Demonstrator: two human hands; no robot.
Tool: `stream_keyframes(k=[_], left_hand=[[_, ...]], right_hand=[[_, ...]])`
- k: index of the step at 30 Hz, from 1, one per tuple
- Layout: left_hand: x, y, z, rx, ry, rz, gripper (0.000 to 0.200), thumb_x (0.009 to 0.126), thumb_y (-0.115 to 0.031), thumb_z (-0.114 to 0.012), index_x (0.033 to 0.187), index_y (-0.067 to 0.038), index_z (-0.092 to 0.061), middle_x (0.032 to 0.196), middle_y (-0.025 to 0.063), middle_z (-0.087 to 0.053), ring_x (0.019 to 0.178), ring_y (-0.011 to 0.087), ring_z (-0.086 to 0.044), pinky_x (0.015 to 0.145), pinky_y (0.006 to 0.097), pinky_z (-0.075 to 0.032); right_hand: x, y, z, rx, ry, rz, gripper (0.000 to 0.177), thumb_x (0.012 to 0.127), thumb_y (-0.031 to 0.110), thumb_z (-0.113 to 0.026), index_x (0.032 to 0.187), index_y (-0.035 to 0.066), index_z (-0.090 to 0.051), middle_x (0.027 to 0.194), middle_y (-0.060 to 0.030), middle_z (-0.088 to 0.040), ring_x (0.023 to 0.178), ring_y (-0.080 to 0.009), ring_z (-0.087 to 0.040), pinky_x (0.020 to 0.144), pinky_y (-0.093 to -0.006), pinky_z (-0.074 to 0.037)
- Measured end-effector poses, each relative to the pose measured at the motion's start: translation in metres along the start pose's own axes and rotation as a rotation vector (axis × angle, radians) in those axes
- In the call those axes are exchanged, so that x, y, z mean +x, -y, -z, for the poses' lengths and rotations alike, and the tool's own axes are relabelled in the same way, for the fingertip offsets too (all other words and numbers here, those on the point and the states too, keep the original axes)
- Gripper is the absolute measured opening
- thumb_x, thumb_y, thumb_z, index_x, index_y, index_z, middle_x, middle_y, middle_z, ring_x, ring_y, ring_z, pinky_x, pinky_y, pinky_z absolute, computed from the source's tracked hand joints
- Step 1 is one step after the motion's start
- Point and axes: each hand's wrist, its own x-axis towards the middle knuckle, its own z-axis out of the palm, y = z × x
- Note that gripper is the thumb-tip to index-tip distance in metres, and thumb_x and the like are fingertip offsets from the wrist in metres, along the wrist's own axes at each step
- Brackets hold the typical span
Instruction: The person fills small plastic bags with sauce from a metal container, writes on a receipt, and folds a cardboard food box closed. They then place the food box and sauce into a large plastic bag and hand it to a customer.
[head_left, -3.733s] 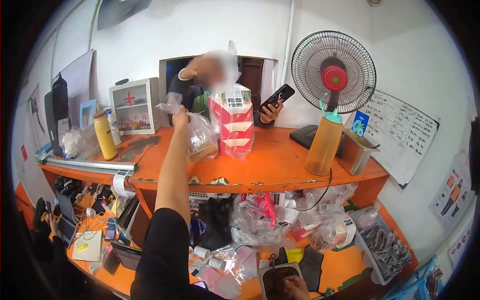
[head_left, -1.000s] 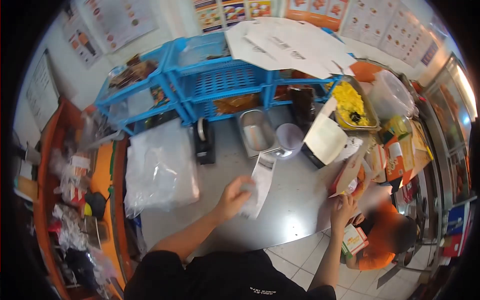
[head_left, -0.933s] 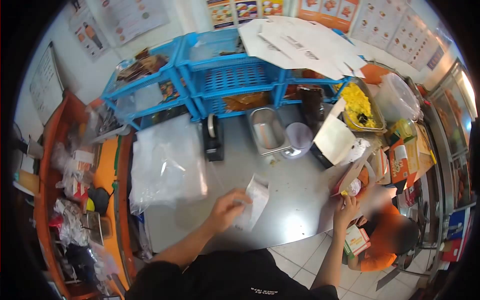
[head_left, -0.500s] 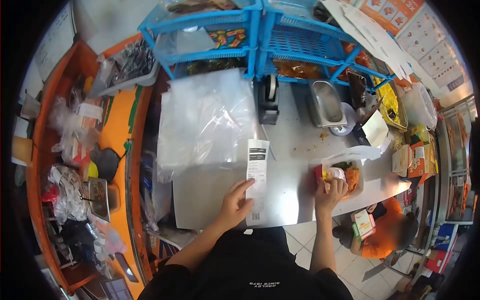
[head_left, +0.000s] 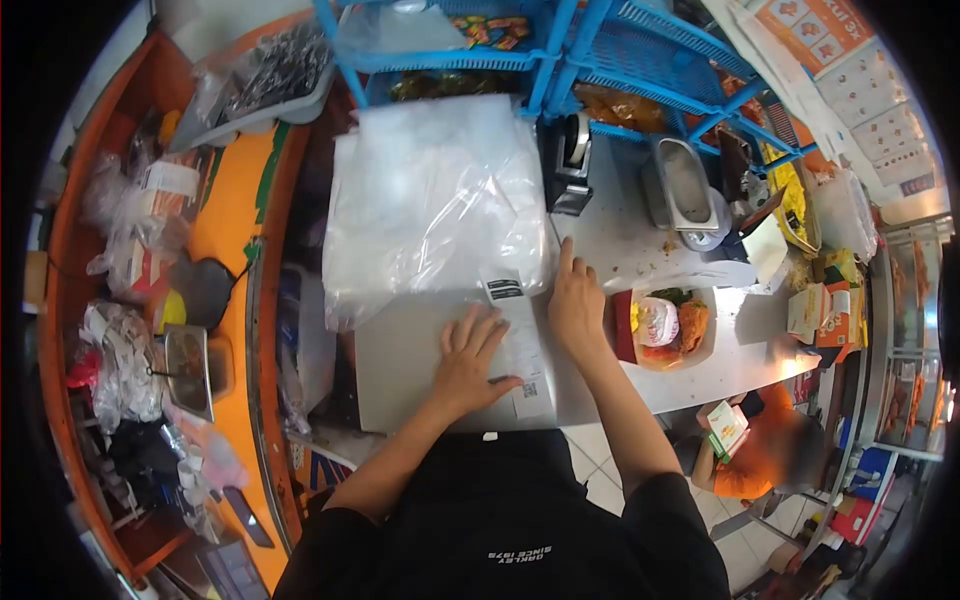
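My left hand (head_left: 466, 362) lies flat with its fingers spread, touching the edge of a long printed paper receipt (head_left: 522, 352) on the metal table. My right hand (head_left: 578, 308) is to the right of the receipt, its index finger stretched forward and the other fingers partly bent; it holds nothing. Just right of that hand stands an open food box (head_left: 624, 338) with a red side. In it are a white wrapped bundle (head_left: 657, 322), a piece of fried chicken (head_left: 692, 326) and some greens. Clear plastic bags (head_left: 435, 200) lie in a stack beyond my left hand.
A black tape dispenser (head_left: 571, 165) and a metal pan (head_left: 684, 185) stand at the back, below blue plastic racks (head_left: 650, 75). Printed cartons (head_left: 822, 312) are at the right. Another person in an orange shirt (head_left: 765, 440) holds a box beyond the table's right edge.
My right hand has left the wrapped bundle in the food box and moved left and forward. My left hand has spread its fingers over the receipt's edge. The receipt now lies tilted.
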Motion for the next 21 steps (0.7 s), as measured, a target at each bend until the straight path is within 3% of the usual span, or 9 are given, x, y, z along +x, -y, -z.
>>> stream_keyframes(k=[2,3,6,8,11,16,18,21], left_hand=[[-0.002,0.005,-0.003,-0.019,0.07,-0.095,0.081,0.065,-0.049,-0.074,0.129,-0.007,-0.048,0.14,0.0112,-0.037,0.135,0.0289,-0.026,0.106,0.053,-0.013],[0.0,0.0,0.003,-0.004,0.047,-0.102,0.083,0.065,-0.048,-0.073,0.13,-0.006,-0.045,0.136,0.0068,-0.044,0.132,0.0242,-0.033,0.106,0.0519,-0.014],[0.002,-0.001,0.002,0.017,0.059,-0.098,0.086,0.064,-0.048,-0.074,0.132,-0.006,-0.042,0.137,0.0078,-0.043,0.133,0.0253,-0.031,0.106,0.0518,-0.013],[0.005,-0.003,0.003,-0.012,0.067,-0.085,0.093,0.061,-0.047,-0.076,0.135,-0.005,-0.037,0.136,0.0096,-0.042,0.133,0.0255,-0.031,0.106,0.0504,-0.014],[0.011,-0.007,0.008,-0.075,0.076,-0.058,0.096,0.061,-0.043,-0.078,0.137,-0.004,-0.033,0.135,0.011,-0.043,0.133,0.0242,-0.03,0.107,0.0474,-0.015],[0.011,-0.006,0.007,-0.083,0.053,-0.067,0.1,0.058,-0.041,-0.081,0.137,-0.004,-0.032,0.131,0.0119,-0.045,0.131,0.0246,-0.032,0.107,0.0456,-0.016],[0.011,-0.005,0.006,-0.083,0.055,-0.074,0.101,0.057,-0.041,-0.082,0.137,-0.004,-0.032,0.131,0.0122,-0.045,0.131,0.0251,-0.033,0.107,0.0457,-0.017],[0.01,-0.004,0.005,-0.08,0.052,-0.082,0.102,0.055,-0.042,-0.082,0.136,-0.005,-0.033,0.131,0.0126,-0.045,0.13,0.026,-0.033,0.107,0.0461,-0.017]], right_hand=[[0.0,-0.004,-0.013,-0.149,0.19,-0.077,0.045,0.075,0.002,-0.056,0.117,-0.009,-0.044,0.086,-0.0185,-0.062,0.076,-0.0327,-0.064,0.066,-0.034,-0.055],[-0.003,-0.008,-0.012,-0.075,0.239,-0.081,0.033,0.076,0.006,-0.056,0.106,-0.007,-0.047,0.082,-0.0209,-0.062,0.072,-0.0358,-0.065,0.063,-0.0365,-0.055],[-0.028,-0.01,0.006,-0.029,0.414,-0.092,0.025,0.077,0.007,-0.056,0.097,-0.003,-0.047,0.08,-0.0219,-0.062,0.071,-0.037,-0.065,0.063,-0.0382,-0.054],[-0.037,-0.002,0.012,0.022,0.338,-0.13,0.023,0.077,0.008,-0.056,0.095,-0.003,-0.047,0.078,-0.021,-0.061,0.067,-0.0375,-0.064,0.062,-0.04,-0.054],[-0.03,-0.001,0.017,0.134,0.193,-0.192,0.021,0.078,0.008,-0.057,0.094,-0.002,-0.048,0.087,-0.0209,-0.06,0.07,-0.0373,-0.063,0.062,-0.0397,-0.054],[-0.039,-0.011,0.009,-0.227,0.16,-0.026,0.019,0.078,0.003,-0.054,0.097,0.001,-0.05,0.105,-0.0178,-0.051,0.09,-0.0316,-0.056,0.062,-0.0338,-0.055],[-0.04,-0.025,0.001,-0.177,0.209,-0.037,0.018,0.078,0.0,-0.052,0.096,0.001,-0.051,0.099,-0.016,-0.053,0.092,-0.0304,-0.054,0.066,-0.0343,-0.054],[-0.038,-0.041,-0.005,-0.001,0.141,0.119,0.013,0.078,0.002,-0.054,0.091,0.001,-0.054,0.098,-0.0156,-0.054,0.091,-0.0323,-0.053,0.077,-0.0404,-0.046]])
